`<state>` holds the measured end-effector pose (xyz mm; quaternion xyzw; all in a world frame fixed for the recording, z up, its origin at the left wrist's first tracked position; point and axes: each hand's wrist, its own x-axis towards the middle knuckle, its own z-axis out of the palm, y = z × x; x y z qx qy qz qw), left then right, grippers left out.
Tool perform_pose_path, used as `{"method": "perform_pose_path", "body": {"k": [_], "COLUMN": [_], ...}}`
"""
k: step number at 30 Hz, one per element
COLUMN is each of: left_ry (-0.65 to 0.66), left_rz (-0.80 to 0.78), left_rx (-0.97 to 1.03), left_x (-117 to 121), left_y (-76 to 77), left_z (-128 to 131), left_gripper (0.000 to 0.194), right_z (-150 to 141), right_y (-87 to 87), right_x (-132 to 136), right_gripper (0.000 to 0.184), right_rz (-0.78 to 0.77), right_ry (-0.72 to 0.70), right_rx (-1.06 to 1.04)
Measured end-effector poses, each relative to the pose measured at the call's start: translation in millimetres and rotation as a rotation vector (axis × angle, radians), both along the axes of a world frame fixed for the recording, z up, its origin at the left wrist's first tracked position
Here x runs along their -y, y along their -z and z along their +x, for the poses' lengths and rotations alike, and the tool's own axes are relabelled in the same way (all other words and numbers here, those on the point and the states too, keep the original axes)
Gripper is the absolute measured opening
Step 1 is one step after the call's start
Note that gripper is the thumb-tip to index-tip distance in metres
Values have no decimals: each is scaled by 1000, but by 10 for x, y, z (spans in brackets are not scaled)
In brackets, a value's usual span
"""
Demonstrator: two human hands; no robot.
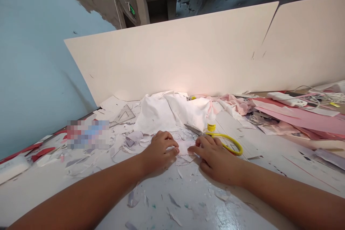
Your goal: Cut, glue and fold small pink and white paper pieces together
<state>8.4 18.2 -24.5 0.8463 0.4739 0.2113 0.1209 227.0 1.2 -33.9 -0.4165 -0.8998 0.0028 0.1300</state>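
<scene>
Thin pale sheet (185, 147) between left hand (160, 152) and right hand (215, 158) on glossy counter (153, 205); hands curled at its edges, cannot tell whether either grip pinches. Soft crumpled white cloth (161, 113) far; metal scissors (219, 135), yellow-looped, right.

The left hand (162, 151) and right hand (215, 159) are flanking a small pale piece (184, 148) on a scrap-strewn table (194, 205)

Fingers (167, 142) are resting at the piece's left and right edges; yellow-handled scissors (236, 144) are lying just beyond the right hand, a yellow-labelled bottle (211, 125) is standing beside them, white cloth (167, 111) is lying rumpled at far middle, a clear set square (130, 114) is resting among scraps at far left, and pink sheets (304, 118) are lying at right, near a white power strip (287, 99)
</scene>
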Motion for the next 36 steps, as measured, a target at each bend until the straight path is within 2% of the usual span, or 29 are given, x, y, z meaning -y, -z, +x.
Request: {"method": "perform_pose_path", "body": {"k": [3, 8, 12, 17, 22, 25, 29, 34, 36], "left_ry": [-7, 44, -20, -64, -69, -41, 1, 110, 123], "left_rz": [-12, 37, 52, 58, 11, 6, 16, 87, 147], "left_rx": [-27, 1, 147, 139, 123, 68, 23, 22, -3], "left_x": [-36, -59, -92, -164, -172, -164, -157, -137, -132], "left_y": [19, 50, 51, 89, 98, 91, 88, 86, 98], "left_z": [-24, -55, -79, -113, -104, -80, -73, -81, -69], "left_gripper": [23, 27, 24, 19, 20, 24, 33, 40, 34], "right_z": [-8, 8, 94, 171, 144, 125, 102, 69, 57], "right_y": [-3, -31, -61, -81, -108, -127, -149, -139, -129], "right_x": [2, -25, -125, -224, -207, -192, -196, -194, -178], "right_gripper": [47, 45, 54, 60, 53, 49, 20, 24, 24], "right_rz": [-1, -35, -43, -75, -79, -27, 106, 212, 233], "right_ry": [5, 6, 43, 58, 67, 41, -72, -76, -79], "right_rx": [-3, 0, -46, -49, -74, -62, 28, 17, -7]}}
